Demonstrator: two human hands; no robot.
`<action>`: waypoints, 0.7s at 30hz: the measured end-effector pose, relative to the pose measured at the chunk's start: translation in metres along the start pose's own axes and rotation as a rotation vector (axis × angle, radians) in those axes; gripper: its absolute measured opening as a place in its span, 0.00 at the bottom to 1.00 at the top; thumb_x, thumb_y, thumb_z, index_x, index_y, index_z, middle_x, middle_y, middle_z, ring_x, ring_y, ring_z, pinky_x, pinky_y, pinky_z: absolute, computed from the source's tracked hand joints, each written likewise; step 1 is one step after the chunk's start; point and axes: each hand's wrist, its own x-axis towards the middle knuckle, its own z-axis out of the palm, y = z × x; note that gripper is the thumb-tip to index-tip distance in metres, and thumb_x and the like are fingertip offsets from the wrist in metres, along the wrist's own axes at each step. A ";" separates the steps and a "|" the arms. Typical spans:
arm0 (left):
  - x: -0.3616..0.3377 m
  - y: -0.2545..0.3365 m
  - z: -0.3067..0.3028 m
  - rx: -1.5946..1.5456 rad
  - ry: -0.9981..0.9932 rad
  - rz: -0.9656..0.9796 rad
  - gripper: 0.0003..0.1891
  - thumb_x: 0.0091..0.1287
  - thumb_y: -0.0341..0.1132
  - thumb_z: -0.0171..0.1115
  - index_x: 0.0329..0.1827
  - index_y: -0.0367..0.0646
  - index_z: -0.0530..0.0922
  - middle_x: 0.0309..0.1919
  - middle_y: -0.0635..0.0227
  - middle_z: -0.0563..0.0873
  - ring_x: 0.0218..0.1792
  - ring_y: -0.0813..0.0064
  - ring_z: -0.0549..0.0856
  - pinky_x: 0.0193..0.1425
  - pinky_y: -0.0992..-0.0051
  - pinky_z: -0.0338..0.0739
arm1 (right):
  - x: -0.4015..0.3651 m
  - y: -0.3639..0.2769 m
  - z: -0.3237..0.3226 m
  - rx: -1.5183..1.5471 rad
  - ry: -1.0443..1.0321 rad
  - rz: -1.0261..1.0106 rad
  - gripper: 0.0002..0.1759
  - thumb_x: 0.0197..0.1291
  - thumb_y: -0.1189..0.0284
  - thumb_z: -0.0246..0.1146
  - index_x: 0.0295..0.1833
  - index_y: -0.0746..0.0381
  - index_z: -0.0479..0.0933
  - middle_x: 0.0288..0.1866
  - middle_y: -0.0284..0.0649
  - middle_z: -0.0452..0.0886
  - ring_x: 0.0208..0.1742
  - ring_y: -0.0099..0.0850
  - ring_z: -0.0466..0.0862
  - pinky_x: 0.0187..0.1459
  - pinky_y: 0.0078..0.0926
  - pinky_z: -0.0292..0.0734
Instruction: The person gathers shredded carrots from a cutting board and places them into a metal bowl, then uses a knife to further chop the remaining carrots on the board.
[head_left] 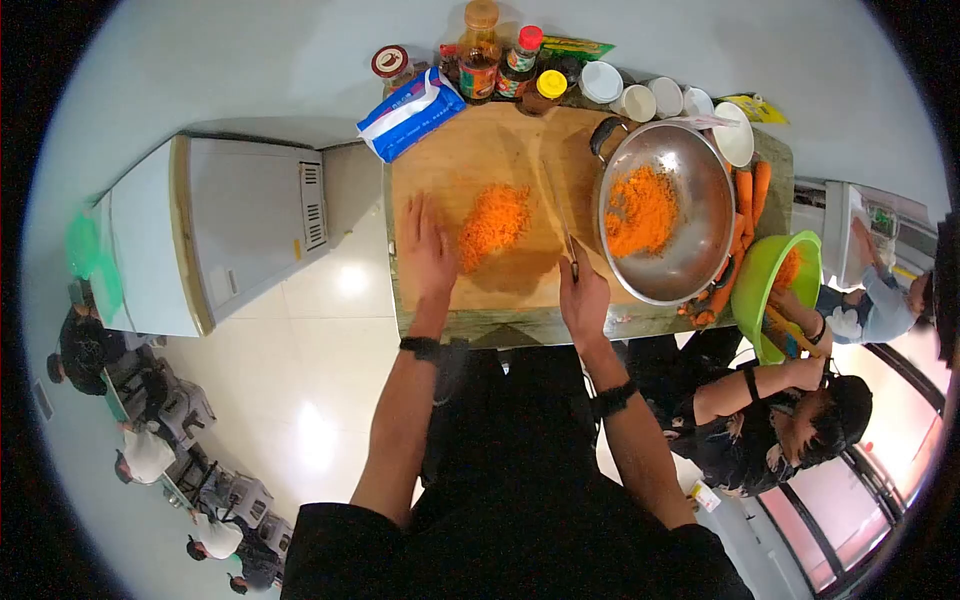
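Observation:
A heap of finely chopped carrot point(495, 226) lies in the middle of a wooden cutting board point(470, 140). To its left, my left hand point(430, 250) is held with fingers stretched out over the board, slightly blurred and holding nothing. My right hand point(584, 290) grips the dark handle of a kitchen knife point(560, 215) right of the heap. The knife's blade points away from me, and its thin edge-on outline is hard to make out. Close to the right of the knife, a steel pan point(700, 235) holds more chopped carrot point(643, 210).
Sauce bottles point(479, 60), a blue-and-white packet point(412, 113) and white cups point(601, 82) line the back. Whole carrots point(743, 200) lie right of the pan. A co-worker point(780, 430) reaches into a green bowl point(748, 300) at the right corner. A white refrigerator point(250, 220) stands left.

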 end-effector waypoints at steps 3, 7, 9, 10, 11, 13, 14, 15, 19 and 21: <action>-0.037 -0.024 -0.023 0.179 -0.188 0.120 0.29 0.64 0.26 0.60 0.71 0.36 0.70 0.73 0.53 0.68 0.74 0.50 0.66 0.76 0.57 0.64 | 0.014 0.010 0.023 -0.121 0.040 -0.014 0.28 0.68 0.65 0.60 0.73 0.45 0.69 0.32 0.54 0.84 0.34 0.53 0.85 0.37 0.50 0.81; -0.087 -0.024 -0.024 0.198 -0.480 0.160 0.35 0.64 0.31 0.64 0.75 0.39 0.64 0.77 0.57 0.64 0.77 0.57 0.63 0.79 0.60 0.60 | 0.013 0.010 0.035 -0.152 0.058 -0.056 0.28 0.67 0.66 0.60 0.72 0.53 0.67 0.32 0.54 0.84 0.34 0.54 0.85 0.37 0.51 0.82; -0.087 -0.020 -0.012 0.255 -0.461 0.118 0.40 0.65 0.35 0.65 0.79 0.41 0.57 0.79 0.60 0.60 0.79 0.61 0.61 0.81 0.62 0.58 | 0.013 0.010 0.037 -0.201 0.047 -0.085 0.28 0.67 0.66 0.59 0.71 0.56 0.65 0.33 0.55 0.84 0.33 0.55 0.85 0.37 0.52 0.82; -0.073 -0.012 -0.005 0.244 -0.407 0.066 0.41 0.66 0.38 0.65 0.80 0.41 0.56 0.80 0.59 0.58 0.79 0.59 0.58 0.81 0.60 0.56 | 0.015 0.004 0.037 -0.227 -0.018 -0.003 0.28 0.67 0.65 0.59 0.70 0.58 0.64 0.33 0.56 0.84 0.33 0.56 0.85 0.37 0.53 0.82; -0.057 -0.004 0.004 0.233 -0.349 0.014 0.42 0.67 0.40 0.64 0.81 0.42 0.54 0.80 0.58 0.56 0.80 0.57 0.55 0.82 0.59 0.54 | 0.019 -0.001 0.036 -0.253 -0.081 0.077 0.28 0.67 0.65 0.58 0.69 0.60 0.63 0.33 0.58 0.84 0.33 0.57 0.85 0.37 0.55 0.82; -0.023 0.012 0.025 0.264 -0.346 0.048 0.42 0.66 0.41 0.64 0.80 0.42 0.54 0.80 0.59 0.57 0.80 0.58 0.57 0.81 0.60 0.55 | 0.029 -0.008 0.034 -0.175 -0.091 0.122 0.26 0.68 0.63 0.57 0.68 0.59 0.63 0.33 0.59 0.83 0.34 0.58 0.85 0.37 0.56 0.81; -0.007 0.017 0.033 0.299 -0.343 0.079 0.43 0.65 0.41 0.65 0.80 0.42 0.54 0.80 0.59 0.57 0.79 0.60 0.59 0.81 0.61 0.56 | 0.032 -0.009 0.035 -0.094 -0.105 0.167 0.25 0.68 0.62 0.56 0.67 0.58 0.64 0.32 0.60 0.83 0.35 0.59 0.85 0.37 0.58 0.81; 0.006 0.019 0.040 0.290 -0.356 0.072 0.43 0.65 0.41 0.65 0.80 0.42 0.54 0.80 0.59 0.57 0.79 0.60 0.59 0.81 0.61 0.56 | 0.032 -0.008 0.039 -0.105 -0.112 0.177 0.25 0.68 0.62 0.56 0.67 0.58 0.64 0.32 0.60 0.83 0.35 0.59 0.85 0.37 0.58 0.81; 0.054 0.022 0.028 -0.031 -0.428 0.284 0.39 0.63 0.35 0.60 0.79 0.41 0.57 0.78 0.56 0.60 0.79 0.55 0.59 0.82 0.58 0.54 | 0.021 -0.003 0.039 -0.158 -0.165 0.110 0.18 0.71 0.60 0.55 0.61 0.55 0.69 0.31 0.60 0.83 0.36 0.61 0.85 0.38 0.60 0.80; 0.071 0.013 0.019 -0.065 -0.414 0.381 0.38 0.62 0.31 0.57 0.78 0.40 0.58 0.78 0.54 0.61 0.79 0.53 0.59 0.82 0.56 0.54 | 0.019 -0.004 0.030 -0.116 -0.201 0.067 0.16 0.72 0.60 0.54 0.59 0.55 0.70 0.31 0.60 0.83 0.36 0.62 0.84 0.38 0.60 0.79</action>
